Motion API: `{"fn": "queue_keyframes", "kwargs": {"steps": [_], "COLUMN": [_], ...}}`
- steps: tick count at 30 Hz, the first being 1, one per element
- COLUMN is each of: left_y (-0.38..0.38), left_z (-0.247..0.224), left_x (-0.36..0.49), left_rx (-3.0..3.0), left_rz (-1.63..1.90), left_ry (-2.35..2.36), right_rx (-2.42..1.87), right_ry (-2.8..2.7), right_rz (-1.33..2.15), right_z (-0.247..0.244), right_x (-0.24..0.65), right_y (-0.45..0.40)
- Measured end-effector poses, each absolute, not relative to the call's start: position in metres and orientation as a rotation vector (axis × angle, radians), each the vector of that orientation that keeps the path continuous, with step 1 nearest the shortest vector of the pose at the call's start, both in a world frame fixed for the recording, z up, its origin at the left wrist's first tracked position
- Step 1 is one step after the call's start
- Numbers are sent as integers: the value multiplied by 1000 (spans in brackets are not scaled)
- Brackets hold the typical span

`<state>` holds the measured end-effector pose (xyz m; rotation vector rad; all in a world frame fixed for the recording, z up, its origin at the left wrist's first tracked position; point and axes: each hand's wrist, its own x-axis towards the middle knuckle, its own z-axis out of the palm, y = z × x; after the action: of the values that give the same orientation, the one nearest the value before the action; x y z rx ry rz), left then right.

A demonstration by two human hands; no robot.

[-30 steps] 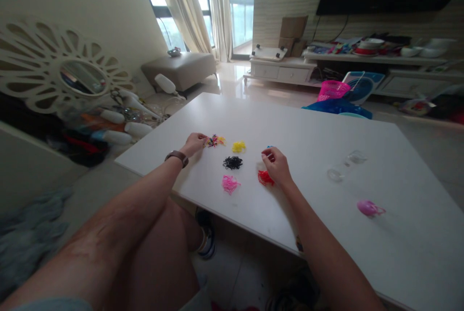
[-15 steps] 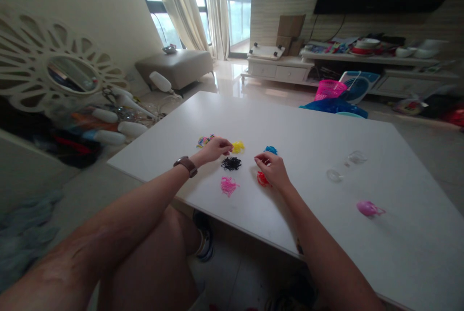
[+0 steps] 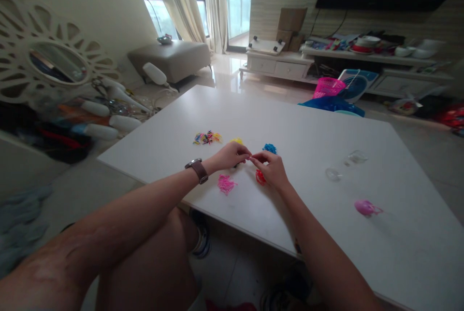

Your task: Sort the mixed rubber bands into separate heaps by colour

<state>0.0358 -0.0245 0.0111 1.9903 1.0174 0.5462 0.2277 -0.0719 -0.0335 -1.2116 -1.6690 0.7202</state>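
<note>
My left hand (image 3: 232,155) and my right hand (image 3: 270,166) meet at the fingertips over the white table (image 3: 308,214). Both are pinched closed; whatever lies between the fingertips is too small to make out. Small rubber bands lie in piles by colour around them. The pink pile (image 3: 226,184) is in front of my left hand, and the yellow pile (image 3: 237,141) shows just behind it. Mostly hidden under that hand is the black pile. A blue pile (image 3: 269,148) sits behind my right hand, a red pile (image 3: 260,176) partly beneath it. Farther left is a mixed-colour pile (image 3: 207,137).
On the table's right side lie a clear plastic container (image 3: 357,157), a clear round piece (image 3: 333,174) and a pink-purple egg-shaped object (image 3: 366,207). Beyond the far edge stands a pink basket (image 3: 329,87). White lamp-like parts (image 3: 125,123) crowd the left side.
My left hand has moved right, away from the mixed-colour pile, to meet my right hand. It now covers most of the black pile, and the mixed pile is uncovered.
</note>
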Motion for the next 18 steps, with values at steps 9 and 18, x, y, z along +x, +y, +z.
{"fn": "queue_keyframes", "kwargs": {"steps": [9,18], "left_y": [-22,-18], "left_z": [7,9], "left_x": [39,34], "left_rx": [1654,1465], "left_rz": [646,646], "left_ry": [986,1013], "right_rx": [-1215,-1214], "right_ry": [-1601,-1513], "right_rz": [716,736], "right_z": [-29,-31], "right_x": [227,230], "right_y": [-72,-70]}}
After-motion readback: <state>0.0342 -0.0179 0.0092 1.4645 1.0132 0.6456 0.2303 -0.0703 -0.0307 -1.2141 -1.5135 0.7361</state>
